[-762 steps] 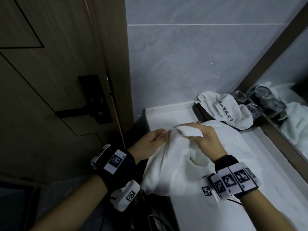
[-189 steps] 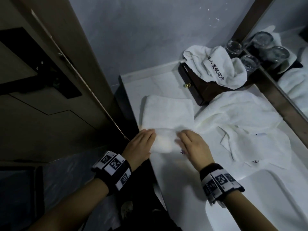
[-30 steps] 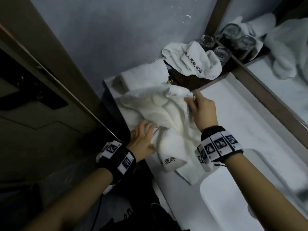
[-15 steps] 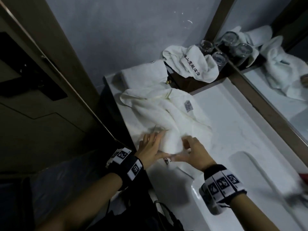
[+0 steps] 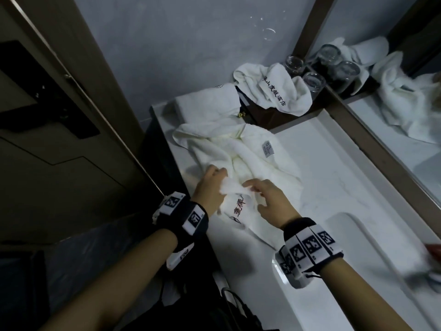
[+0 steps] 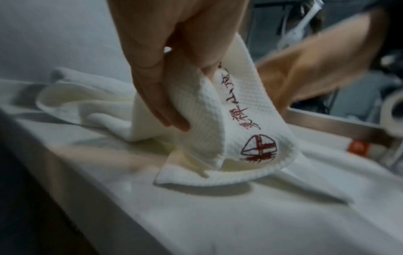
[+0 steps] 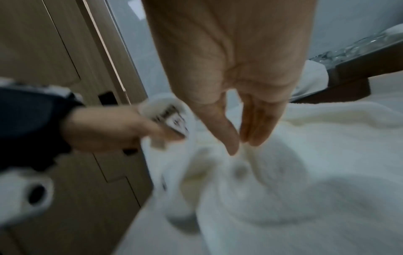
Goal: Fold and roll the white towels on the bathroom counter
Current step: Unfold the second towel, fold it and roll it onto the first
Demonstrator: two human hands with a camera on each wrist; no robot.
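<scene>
A crumpled white towel lies on the white counter, its near corner stitched with red characters. My left hand pinches that corner and lifts it off the counter; in the left wrist view the thumb and fingers grip the waffle-weave towel with its red emblem. My right hand is just right of it, thumb and fingertips meeting on a fold of the towel. A folded towel rests at the back corner.
Another white towel is draped over a dark wooden box, with glass tumblers beside it. A mirror runs along the right. A sink basin is near right, a wooden door on the left.
My right hand came down from the towel's far edge to its near end beside the left hand. The left hand has raised the stitched corner, so the red characters now show.
</scene>
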